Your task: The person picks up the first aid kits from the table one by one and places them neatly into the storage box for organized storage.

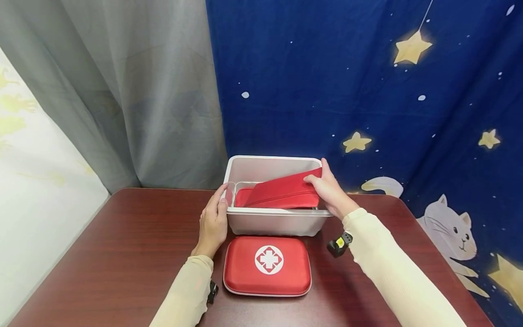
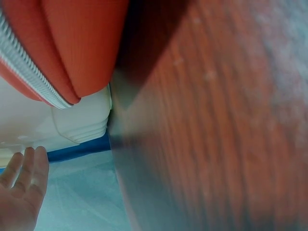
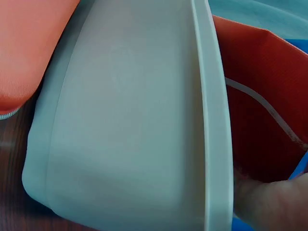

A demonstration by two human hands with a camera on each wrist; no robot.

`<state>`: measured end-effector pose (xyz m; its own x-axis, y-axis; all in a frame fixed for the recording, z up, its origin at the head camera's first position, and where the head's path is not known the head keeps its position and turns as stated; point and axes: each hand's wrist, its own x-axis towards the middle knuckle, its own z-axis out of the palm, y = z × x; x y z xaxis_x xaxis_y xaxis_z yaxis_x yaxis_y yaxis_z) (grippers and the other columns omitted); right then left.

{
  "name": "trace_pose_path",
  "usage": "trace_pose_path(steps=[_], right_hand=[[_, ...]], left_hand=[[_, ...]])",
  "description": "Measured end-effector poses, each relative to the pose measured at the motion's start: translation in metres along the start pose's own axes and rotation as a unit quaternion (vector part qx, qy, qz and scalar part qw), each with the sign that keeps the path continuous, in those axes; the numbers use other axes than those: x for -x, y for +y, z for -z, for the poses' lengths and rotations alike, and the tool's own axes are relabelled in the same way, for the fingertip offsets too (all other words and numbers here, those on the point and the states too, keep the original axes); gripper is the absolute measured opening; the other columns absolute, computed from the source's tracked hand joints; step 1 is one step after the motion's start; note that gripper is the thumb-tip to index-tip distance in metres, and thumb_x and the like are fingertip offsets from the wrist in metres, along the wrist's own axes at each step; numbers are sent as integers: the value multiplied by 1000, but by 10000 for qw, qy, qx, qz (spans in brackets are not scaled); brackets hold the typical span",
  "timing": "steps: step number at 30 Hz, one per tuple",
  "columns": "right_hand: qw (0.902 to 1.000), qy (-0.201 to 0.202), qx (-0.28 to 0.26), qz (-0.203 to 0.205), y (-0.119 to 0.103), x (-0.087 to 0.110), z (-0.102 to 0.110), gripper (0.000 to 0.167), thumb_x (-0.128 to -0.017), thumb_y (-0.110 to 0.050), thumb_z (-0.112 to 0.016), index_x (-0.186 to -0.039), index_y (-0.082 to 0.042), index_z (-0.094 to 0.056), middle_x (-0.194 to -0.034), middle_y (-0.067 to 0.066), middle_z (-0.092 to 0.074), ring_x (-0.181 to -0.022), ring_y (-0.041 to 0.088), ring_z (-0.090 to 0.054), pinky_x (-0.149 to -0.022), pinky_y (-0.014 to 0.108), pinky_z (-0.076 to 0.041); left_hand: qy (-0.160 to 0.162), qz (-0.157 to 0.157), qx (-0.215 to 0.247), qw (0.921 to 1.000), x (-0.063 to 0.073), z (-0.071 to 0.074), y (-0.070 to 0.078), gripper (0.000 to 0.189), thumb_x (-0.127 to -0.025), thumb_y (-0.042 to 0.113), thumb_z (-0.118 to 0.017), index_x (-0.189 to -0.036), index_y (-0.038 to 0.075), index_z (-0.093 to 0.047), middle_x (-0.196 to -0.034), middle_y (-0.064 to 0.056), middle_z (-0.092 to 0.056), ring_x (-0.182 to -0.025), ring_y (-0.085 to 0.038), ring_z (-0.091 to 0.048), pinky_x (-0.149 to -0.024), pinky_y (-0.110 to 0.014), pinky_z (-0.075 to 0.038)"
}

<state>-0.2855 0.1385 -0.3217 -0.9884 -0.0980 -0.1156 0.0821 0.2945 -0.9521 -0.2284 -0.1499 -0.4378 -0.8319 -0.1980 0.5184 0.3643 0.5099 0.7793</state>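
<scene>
My right hand [image 1: 333,193] holds a red fabric pouch [image 1: 282,185], thumb over its top side and fingers behind it. The pouch lies tilted inside a pale grey plastic bin [image 1: 278,224], its right end raised to the rim. My left hand [image 1: 214,222] rests on the bin's left side, its fingers [image 2: 26,166] extended in the left wrist view. In front of the bin, a red zippered first-aid case [image 1: 241,268] with a white cross emblem lies flat. The right wrist view shows a pale line along the pouch [image 3: 262,57] beyond the bin's rim [image 3: 211,106].
Under the pouch, a red item [image 1: 242,198] shows in a clear container [image 1: 240,185] inside the bin. The bin stands near the back edge of the brown wooden table [image 1: 135,254]. Behind it hang a grey curtain [image 1: 163,91] and a blue star-patterned curtain [image 1: 294,91].
</scene>
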Motion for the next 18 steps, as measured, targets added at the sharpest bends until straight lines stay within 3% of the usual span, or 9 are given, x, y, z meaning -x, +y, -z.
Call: trace_pose_path(steps=[6,14,18], right_hand=[[9866,255,1521,532,4,-2,-5,89,-96,-18,-53,-159,-11,10,-164,21,-2,-150,38,-7,-118,58,-12],[9691,346,2101,1246,12,-14,-8,79,-93,-1,-48,-158,-2,-4,-163,21,-11,-150,36,-10,-120,52,-13],[9554,281,2364,1746,16,-22,-10,72,-89,9,-43,-156,1,-18,-158,23,-25,-147,36,-23,-119,49,-19]], left_hand=[[5,-19,2,10000,0,-1,0,43,-105,24,-40,-147,28,-49,-148,0,-51,-134,-21,-48,-109,-52,-37],[23,-99,-2,9999,0,-1,0,43,-105,24,-40,-147,26,-50,-147,-1,-52,-133,-22,-49,-109,-52,-38],[17,-95,7,10000,0,-1,0,43,-105,24,-40,-147,26,-50,-147,-1,-52,-133,-22,-49,-109,-53,-37]])
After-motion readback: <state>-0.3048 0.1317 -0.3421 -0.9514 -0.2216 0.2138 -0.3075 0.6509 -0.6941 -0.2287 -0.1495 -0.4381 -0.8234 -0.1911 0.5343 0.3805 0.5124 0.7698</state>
